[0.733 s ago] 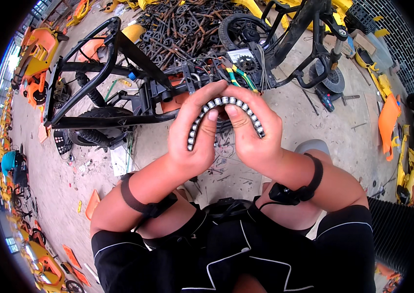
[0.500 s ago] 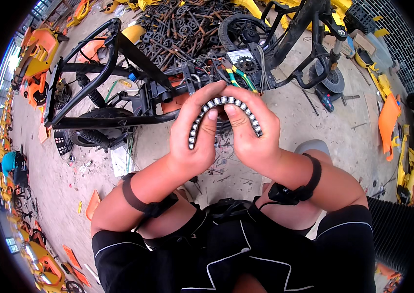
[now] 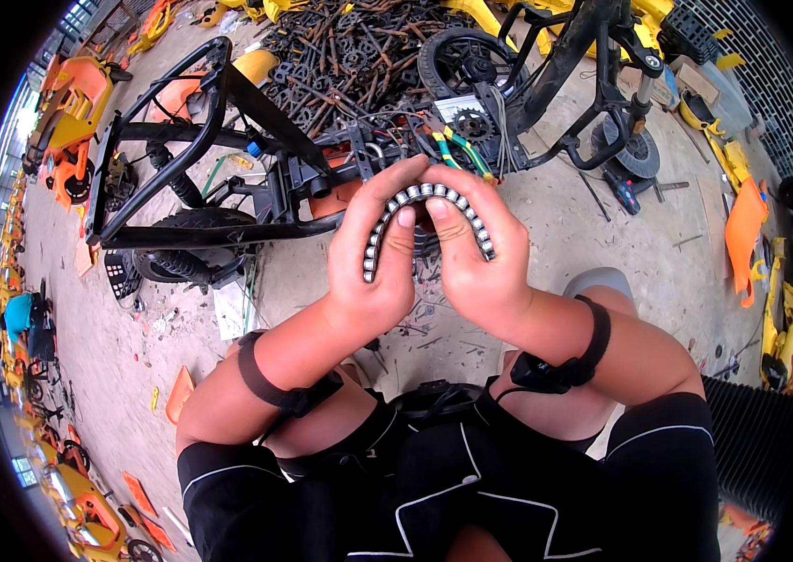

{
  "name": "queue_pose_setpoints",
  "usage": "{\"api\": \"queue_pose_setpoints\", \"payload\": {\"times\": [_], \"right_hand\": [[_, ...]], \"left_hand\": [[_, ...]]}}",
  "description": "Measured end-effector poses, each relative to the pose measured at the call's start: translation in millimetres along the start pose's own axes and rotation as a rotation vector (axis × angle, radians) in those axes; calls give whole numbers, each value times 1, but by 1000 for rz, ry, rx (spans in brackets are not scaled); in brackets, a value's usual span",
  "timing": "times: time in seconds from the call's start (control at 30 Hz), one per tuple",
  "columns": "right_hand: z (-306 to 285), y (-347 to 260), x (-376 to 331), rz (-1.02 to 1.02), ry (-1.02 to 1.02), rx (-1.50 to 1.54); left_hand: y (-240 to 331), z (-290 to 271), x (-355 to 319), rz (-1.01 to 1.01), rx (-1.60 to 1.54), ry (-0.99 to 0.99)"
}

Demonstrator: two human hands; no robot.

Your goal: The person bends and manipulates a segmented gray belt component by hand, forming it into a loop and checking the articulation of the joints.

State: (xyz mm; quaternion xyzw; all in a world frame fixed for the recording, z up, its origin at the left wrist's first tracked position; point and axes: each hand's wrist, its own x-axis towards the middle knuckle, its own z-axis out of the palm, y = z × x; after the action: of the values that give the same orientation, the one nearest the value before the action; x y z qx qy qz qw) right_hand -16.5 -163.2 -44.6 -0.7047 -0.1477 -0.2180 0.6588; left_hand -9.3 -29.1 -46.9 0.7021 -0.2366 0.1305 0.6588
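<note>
A short length of chain [image 3: 426, 190], with silver rollers between dark links, is bent into an arch in front of me. My left hand [image 3: 368, 245] grips its left half, fingers curled along the outside and thumb pressed against the inside. In the same way, my right hand [image 3: 498, 267] is closed on the right half. The fingertips of both hands meet near the top of the curve. Just beyond them, pliers [image 3: 453, 153] with green and yellow handles lie among dark parts.
A black motorcycle frame [image 3: 202, 231] with wheels stands ahead and left. Behind it rises a heap of rusty metal parts [image 3: 345, 66]. To the right lie a cordless drill [image 3: 623, 190] and an orange panel [image 3: 746, 242]. Small debris and a white sheet [image 3: 234, 309] litter the floor.
The arch of chain has drawn slightly tighter, its right end shifting a little left. My right hand has moved slightly inward with it.
</note>
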Motion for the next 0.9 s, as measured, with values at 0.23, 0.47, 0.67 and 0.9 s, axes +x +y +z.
{"api": "queue_pose_setpoints", "payload": {"times": [0.23, 0.47, 0.67, 0.9], "right_hand": [[1, 3, -1, -6, 12, -3], [2, 4, -2, 8, 24, -6], [2, 5, -3, -8, 25, -23], [4, 7, -3, 7, 37, -4]], "left_hand": [[-1, 0, 1, 28, 25, -2], [-1, 1, 0, 14, 38, 6], [-5, -1, -1, 55, 98, -22], [-8, 2, -2, 21, 55, -5]]}}
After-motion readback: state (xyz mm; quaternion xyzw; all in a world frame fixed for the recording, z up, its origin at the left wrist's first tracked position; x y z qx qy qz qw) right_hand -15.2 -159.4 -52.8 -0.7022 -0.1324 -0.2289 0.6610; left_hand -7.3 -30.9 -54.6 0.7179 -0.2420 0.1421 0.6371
